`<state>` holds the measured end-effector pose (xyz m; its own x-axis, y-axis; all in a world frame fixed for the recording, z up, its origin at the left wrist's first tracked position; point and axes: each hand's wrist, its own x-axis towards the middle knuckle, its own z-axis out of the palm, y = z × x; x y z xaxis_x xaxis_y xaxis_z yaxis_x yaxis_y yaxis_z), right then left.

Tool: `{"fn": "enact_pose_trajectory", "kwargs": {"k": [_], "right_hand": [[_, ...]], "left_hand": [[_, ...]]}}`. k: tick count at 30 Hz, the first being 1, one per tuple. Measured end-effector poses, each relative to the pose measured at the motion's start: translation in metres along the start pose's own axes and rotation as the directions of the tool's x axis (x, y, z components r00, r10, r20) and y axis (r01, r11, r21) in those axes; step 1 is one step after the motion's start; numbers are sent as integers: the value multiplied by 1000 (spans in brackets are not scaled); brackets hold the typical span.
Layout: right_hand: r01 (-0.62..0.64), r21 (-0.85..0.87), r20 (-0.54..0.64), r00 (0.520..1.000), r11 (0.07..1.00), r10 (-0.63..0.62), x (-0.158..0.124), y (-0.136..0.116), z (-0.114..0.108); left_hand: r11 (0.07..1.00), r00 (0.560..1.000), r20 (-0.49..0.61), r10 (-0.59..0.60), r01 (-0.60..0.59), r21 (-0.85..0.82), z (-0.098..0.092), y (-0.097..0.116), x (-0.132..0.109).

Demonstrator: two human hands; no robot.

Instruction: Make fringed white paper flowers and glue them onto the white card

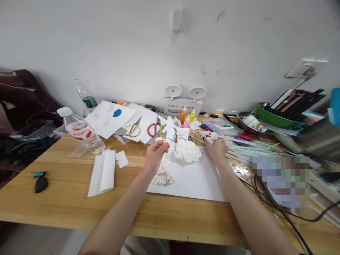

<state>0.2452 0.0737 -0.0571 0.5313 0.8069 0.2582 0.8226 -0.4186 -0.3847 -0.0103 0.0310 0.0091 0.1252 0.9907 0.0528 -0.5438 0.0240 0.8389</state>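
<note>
My left hand [156,156] is raised over the table's middle with fingertips pinched together; anything between them is too small to make out. Below and behind it lie white crumbly clusters [163,174]. A larger white ruffled clump [188,150] rests on a white paper sheet [191,179], between my two hands. Farther right, my right hand [216,150] is wrapped around a white glue gun [209,135], whose nozzle points left.
Gold scissors [132,130], red-handled pliers [152,130] and small paint bottles [186,121] lie behind. Left are a water bottle [82,132] and folded paper [103,172]. Straws [243,152], black cables [268,202] and a green bowl of markers [278,118] occupy the right.
</note>
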Motion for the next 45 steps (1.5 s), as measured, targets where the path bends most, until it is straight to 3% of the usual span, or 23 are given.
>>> {"fn": "enact_pose_trajectory", "kwargs": {"k": [8, 14, 17, 20, 22, 25, 28, 32, 36, 41, 45], "right_hand": [[31, -6, -21, 999, 999, -31, -8, 2, -4], [7, 151, -111, 994, 988, 10, -29, 12, -25], [72, 310, -260, 966, 948, 12, -55, 10, -38], [215, 425, -304, 949, 879, -85, -82, 5, -47], [273, 467, -310, 941, 841, -133, -94, 1, -49], [333, 509, -283, 936, 794, -211, -103, 0, -47], [364, 544, -266, 929, 756, -257, -103, 1, -44], [354, 594, -262, 934, 723, -243, -101, 5, -44], [350, 597, -257, 936, 721, -242, -100, 7, -45], [355, 608, -262, 934, 710, -242, -99, 8, -47], [342, 617, -254, 939, 708, -232, -98, 8, -49]], "left_hand": [[965, 995, 44, 85, -93, 246, 1, -6, -3], [779, 942, 281, 181, -312, 543, 9, 14, -18], [606, 878, 457, 143, -443, 660, 3, 26, -29], [400, 754, 657, -19, -596, 696, -11, 34, -40], [280, 676, 722, -147, -672, 686, -20, 36, -46], [155, 594, 760, -264, -751, 641, -30, 37, -52], [42, 543, 778, -317, -811, 583, -34, 35, -53], [-12, 483, 801, -352, -859, 513, -34, 31, -49], [-32, 461, 809, -364, -874, 484, -34, 28, -44], [-155, 438, 778, -451, -897, 415, -32, 26, -41], [-159, 438, 779, -448, -897, 413, -29, 24, -40]]}}
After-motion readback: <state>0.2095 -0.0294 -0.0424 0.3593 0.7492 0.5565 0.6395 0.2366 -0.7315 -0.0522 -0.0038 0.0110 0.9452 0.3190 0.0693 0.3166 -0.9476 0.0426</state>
